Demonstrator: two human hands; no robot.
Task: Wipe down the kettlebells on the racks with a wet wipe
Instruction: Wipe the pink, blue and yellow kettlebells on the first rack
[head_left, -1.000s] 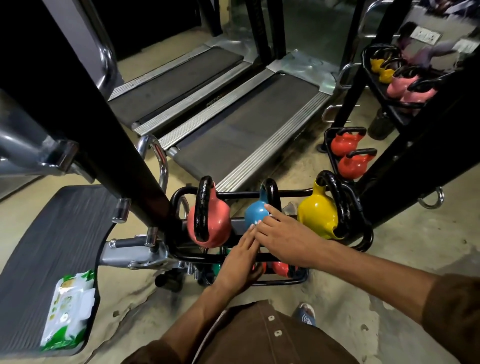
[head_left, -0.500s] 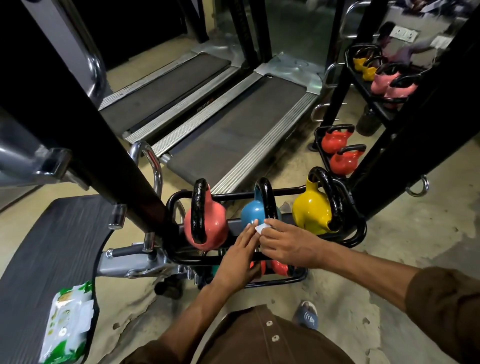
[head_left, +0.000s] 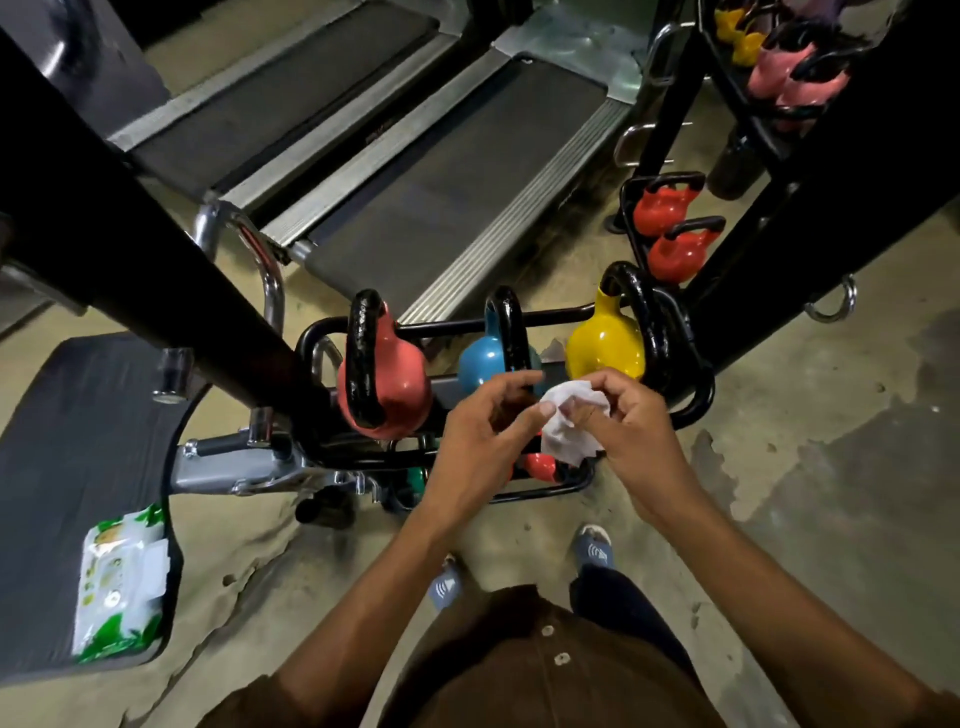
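Note:
A white wet wipe (head_left: 567, 426) hangs between my hands, just in front of the low black rack (head_left: 691, 400). My left hand (head_left: 483, 441) pinches its left edge and my right hand (head_left: 631, 423) pinches its top. On the rack's top row stand a pink kettlebell (head_left: 395, 384), a blue kettlebell (head_left: 480, 364) and a yellow kettlebell (head_left: 605, 345), each with a black handle. A red kettlebell (head_left: 540, 465) and a green one (head_left: 415, 475) on the lower tier are mostly hidden by my hands.
A pack of wet wipes (head_left: 122, 579) lies on a dark padded bench (head_left: 67, 441) at left. A thick black post (head_left: 130, 249) crosses at left. Two treadmills (head_left: 441, 171) lie behind the rack. Another rack (head_left: 670, 228) at right holds red, pink and yellow kettlebells.
Both hands lifted off the blue kettlebell and drew back toward me. The wipe, small and folded before, now hangs spread out between them.

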